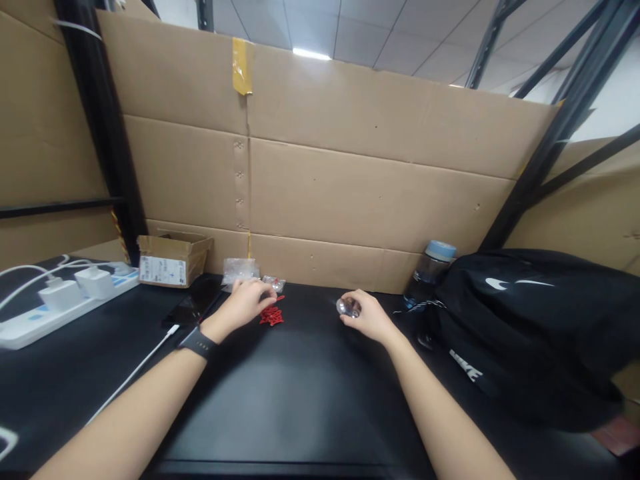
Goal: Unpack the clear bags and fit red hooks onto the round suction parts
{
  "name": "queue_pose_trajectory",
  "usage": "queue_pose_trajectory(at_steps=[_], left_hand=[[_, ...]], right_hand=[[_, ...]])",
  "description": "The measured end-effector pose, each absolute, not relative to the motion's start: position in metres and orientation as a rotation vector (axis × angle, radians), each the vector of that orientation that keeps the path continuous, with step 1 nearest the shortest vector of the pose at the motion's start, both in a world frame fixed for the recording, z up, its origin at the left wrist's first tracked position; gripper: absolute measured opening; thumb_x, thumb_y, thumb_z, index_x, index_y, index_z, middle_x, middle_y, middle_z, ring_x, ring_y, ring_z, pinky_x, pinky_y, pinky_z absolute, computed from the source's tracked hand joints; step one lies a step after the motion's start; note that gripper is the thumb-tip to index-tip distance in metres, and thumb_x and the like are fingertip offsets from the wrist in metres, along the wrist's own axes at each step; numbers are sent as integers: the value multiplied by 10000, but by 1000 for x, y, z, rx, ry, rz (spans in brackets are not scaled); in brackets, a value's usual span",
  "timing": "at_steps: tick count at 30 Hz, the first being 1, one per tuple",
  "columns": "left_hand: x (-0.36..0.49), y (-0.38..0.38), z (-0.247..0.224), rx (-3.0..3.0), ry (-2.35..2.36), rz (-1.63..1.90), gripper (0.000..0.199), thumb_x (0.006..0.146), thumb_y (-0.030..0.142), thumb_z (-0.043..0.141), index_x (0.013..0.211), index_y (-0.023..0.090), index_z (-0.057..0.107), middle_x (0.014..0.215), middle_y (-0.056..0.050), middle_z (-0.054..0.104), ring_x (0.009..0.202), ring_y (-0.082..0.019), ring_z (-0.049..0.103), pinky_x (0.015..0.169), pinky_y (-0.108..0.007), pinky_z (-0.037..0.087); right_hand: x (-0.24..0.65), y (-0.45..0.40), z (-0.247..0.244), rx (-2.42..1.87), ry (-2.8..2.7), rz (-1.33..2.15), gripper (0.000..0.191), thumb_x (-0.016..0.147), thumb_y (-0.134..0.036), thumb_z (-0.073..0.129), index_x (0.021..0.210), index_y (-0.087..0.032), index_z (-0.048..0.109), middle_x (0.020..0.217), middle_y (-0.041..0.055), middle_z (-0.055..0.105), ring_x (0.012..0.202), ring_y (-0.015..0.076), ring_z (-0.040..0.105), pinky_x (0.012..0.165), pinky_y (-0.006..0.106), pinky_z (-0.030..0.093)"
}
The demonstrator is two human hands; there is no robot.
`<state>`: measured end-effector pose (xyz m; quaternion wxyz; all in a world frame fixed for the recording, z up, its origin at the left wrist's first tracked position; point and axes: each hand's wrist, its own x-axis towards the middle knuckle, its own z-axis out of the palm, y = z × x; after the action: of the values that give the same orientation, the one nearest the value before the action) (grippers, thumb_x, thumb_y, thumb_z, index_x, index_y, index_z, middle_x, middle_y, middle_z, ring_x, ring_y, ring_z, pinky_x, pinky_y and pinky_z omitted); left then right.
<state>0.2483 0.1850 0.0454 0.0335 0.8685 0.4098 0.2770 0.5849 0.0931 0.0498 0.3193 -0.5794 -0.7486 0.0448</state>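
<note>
A small, clear, shiny round object (345, 307), perhaps a plastic container, sits between the thumb and fingers of my right hand (369, 316), raised a little over the black table. Over on the left, my left hand (246, 303) reaches beside a small heap of red pieces (271, 315). Its fingers are bent with thumb and index close together; what they hold, if anything, is too small to make out. Just beyond the fingertips lies a small clear packet (275, 284) with something red in it. A crumpled clear plastic bag (240, 269) lies behind that hand.
To the left are an opened cardboard box (173, 261), a dark phone (193, 303), a white cable (135, 370) and a power strip (30, 327). A blue-capped bottle (427, 272) and a black bag (530, 340) stand right. A cardboard wall (340, 200) closes the back.
</note>
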Motion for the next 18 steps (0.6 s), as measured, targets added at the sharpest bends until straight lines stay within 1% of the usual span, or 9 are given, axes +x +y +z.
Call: queue_pose_trajectory(at_steps=[1,3,5,7,9,14,16,18], left_hand=[[243,188,45,2652,1259,816,164,902,372,610,891,251,720,949,-39,745,963,-251,641,876,-361,374],[238,192,43,2625,1233,752,149,882,357,621,888,247,723,934,-28,754,935,-240,663,848,-339,386],[237,192,41,2615,1222,702,143,871,351,624,876,250,725,922,-17,759,917,-234,675,854,-338,388],[238,192,39,2619,1228,665,157,876,364,613,859,258,727,897,-8,759,901,-232,680,881,-350,386],[238,192,38,2640,1219,660,216,907,394,565,859,261,727,890,-12,755,900,-234,679,899,-359,394],[239,198,29,2685,1196,785,375,973,449,428,988,214,720,1041,-96,731,1012,-257,651,932,-362,443],[240,201,23,2681,1133,746,406,979,477,408,1054,211,705,1094,-100,721,1043,-250,648,953,-351,455],[242,204,18,2668,1070,691,439,984,506,389,1135,211,677,1162,-98,706,1087,-245,644,985,-347,457]], right_hand=[[594,95,49,-1577,-1956,103,372,700,-263,752,1066,-216,701,1000,50,672,801,171,619,775,287,483],[608,98,47,-1651,-1980,98,304,739,-308,735,1032,-228,743,989,53,685,823,181,629,771,284,477],[616,99,45,-1703,-2014,132,272,764,-349,724,1007,-235,768,966,54,705,828,188,641,761,282,473],[620,100,43,-1737,-2030,173,290,762,-373,733,1011,-231,776,956,56,722,825,195,653,756,283,475],[622,101,40,-1752,-2033,191,314,749,-382,747,1021,-227,776,963,59,733,835,202,663,764,287,479],[622,102,38,-1757,-2045,206,314,762,-385,736,1040,-243,774,984,57,745,854,204,673,783,293,486],[622,102,39,-1751,-2054,219,306,770,-381,730,1043,-250,777,991,55,750,856,209,678,786,295,490],[623,103,39,-1717,-2061,226,263,825,-372,675,1034,-254,782,1018,56,755,899,218,685,813,301,493]])
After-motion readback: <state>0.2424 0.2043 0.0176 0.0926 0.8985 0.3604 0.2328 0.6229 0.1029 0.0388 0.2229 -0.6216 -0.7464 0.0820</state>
